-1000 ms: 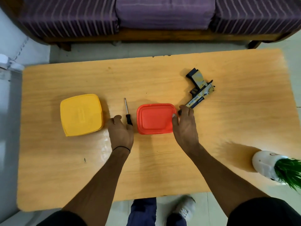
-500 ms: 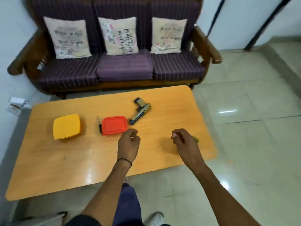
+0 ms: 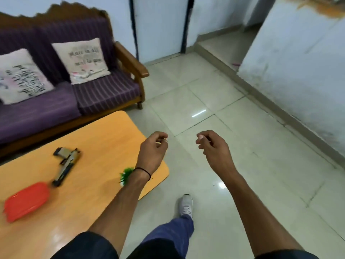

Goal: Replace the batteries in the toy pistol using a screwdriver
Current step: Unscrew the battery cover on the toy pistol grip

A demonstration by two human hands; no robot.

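Observation:
The tan and black toy pistol (image 3: 65, 165) lies on the orange wooden table (image 3: 104, 139), its barrel pointing toward a red lidded box (image 3: 26, 200) at the left edge of the view. My left hand (image 3: 153, 148) hangs in the air past the table's right end, fingers loosely curled, holding nothing. My right hand (image 3: 212, 146) hovers over the tiled floor in the same loose curl, also without anything in it. Both hands are well away from the pistol. The screwdriver is out of view.
A small green plant (image 3: 127, 174) peeks out behind my left forearm near the table's corner. A purple striped sofa (image 3: 104, 94) with cushions stands behind the table. My shoe (image 3: 186, 204) is on the pale tiled floor (image 3: 233, 101); a wall and a step run along the right.
I have left the red box, risen and turned right. Both hands lifted off the table into the air; the yellow box and screwdriver dropped out of view.

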